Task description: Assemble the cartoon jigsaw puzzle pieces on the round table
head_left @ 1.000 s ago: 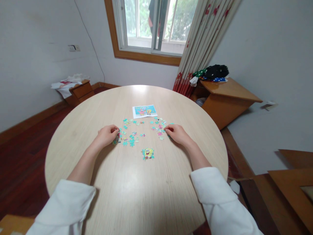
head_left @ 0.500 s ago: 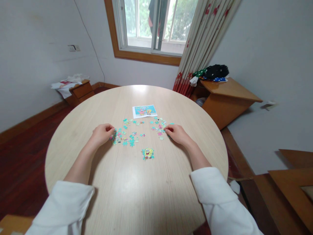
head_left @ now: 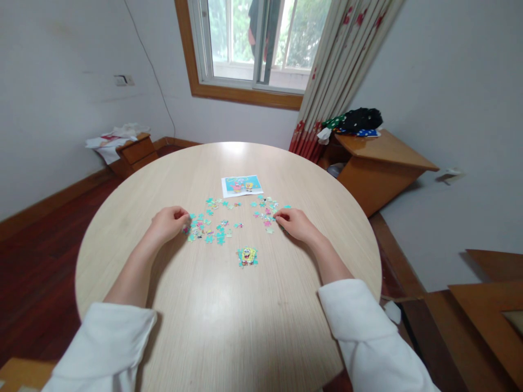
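Loose jigsaw puzzle pieces (head_left: 220,235), mostly turquoise with pink and yellow bits, lie spread on the round table (head_left: 229,326). At the left edge of the spread is my left hand (head_left: 170,224), its thumb and fingers pinched together. My right hand (head_left: 295,223) pinches at the right-hand group of pieces (head_left: 267,211), its fingertips touching or just over them. Whatever either pinch holds is too small and hidden to make out. Nearer to me lies a joined block of pieces (head_left: 247,256) showing a yellow cartoon face. Behind the pieces lies a printed reference picture (head_left: 243,185).
Beyond the table are a window (head_left: 253,49) and a long curtain (head_left: 327,76). A tilted wooden cabinet (head_left: 379,163) with cloths (head_left: 359,121) on it stands at the right. A small wooden drawer unit (head_left: 137,152) is at the far left.
My left hand has shifted slightly left, away from the pieces. My right hand is almost still, and the joined block and picture stay where they were.
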`<state>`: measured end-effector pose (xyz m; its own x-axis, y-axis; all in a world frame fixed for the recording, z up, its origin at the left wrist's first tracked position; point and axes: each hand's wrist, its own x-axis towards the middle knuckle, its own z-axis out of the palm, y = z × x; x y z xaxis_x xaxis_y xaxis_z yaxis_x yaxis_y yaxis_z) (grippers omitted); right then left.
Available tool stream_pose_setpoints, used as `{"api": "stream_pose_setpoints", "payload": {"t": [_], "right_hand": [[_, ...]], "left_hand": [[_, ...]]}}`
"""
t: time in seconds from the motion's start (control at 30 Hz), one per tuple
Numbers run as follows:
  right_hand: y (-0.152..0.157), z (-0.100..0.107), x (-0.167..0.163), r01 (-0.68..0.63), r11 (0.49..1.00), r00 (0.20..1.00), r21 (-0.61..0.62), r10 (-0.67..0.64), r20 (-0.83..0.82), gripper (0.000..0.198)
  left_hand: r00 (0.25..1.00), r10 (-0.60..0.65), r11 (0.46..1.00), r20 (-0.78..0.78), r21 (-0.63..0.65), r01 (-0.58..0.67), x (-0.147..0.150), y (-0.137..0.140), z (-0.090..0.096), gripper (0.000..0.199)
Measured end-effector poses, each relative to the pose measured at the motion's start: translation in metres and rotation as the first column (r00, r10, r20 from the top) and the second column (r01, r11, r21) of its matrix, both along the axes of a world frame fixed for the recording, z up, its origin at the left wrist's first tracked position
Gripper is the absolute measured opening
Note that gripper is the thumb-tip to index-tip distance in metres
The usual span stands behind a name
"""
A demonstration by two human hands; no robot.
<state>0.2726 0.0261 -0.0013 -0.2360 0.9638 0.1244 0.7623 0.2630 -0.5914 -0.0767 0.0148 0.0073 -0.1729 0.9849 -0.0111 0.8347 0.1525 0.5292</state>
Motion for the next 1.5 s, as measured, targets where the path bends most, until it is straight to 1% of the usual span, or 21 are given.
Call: {"api": "stream_pose_setpoints", "payload": {"t": [0.2,0.37,0.57,0.67,1.03,1.33,1.5], "right_hand": [[-0.001,0.0017,-0.0008,0.004,1.0,1.0,-0.024,-0.004,0.008,0.021],[-0.0005,0.0015,-0.001,-0.003,1.0,1.0,0.0,0.002,0.014,0.021],[-0.0003,0.0012,-0.0015,0.007,1.0,1.0,-0.01,-0.007,0.013,0.02],[-0.0005,0.0012,-0.0015,0.009,1.0,1.0,-0.024,-0.009,0.012,0.021],[0.0002,-0.0014,-0.0008,0.004,1.0,1.0,-0.022,-0.004,-0.006,0.021],[0.0008,-0.001,-0.0006,-0.004,1.0,1.0,-0.023,0.004,0.01,0.021],[0.0005,-0.0007,-0.001,0.001,1.0,1.0,-0.029,0.0,0.011,0.021]], "left_hand": [[1.0,-0.024,0.999,0.01,-0.028,0.024,-0.0042,0.002,-0.003,0.025],[0.998,-0.056,0.998,0.01,-0.025,0.056,-0.005,0.0025,-0.0053,0.023],[0.996,-0.092,0.995,0.006,-0.036,0.092,-0.002,0.0011,-0.0068,0.03],[0.994,-0.106,0.993,0.001,-0.044,0.106,-0.0015,0.0006,-0.0067,0.029],[0.994,-0.1,0.994,-0.053,-0.052,0.097,-0.0011,0.0011,-0.0064,0.023],[0.988,-0.13,0.989,-0.085,-0.083,0.122,0.0004,-0.0007,-0.0031,0.029],[0.984,-0.135,0.988,-0.115,-0.096,0.125,0.0029,-0.0018,-0.0012,0.027]]}}
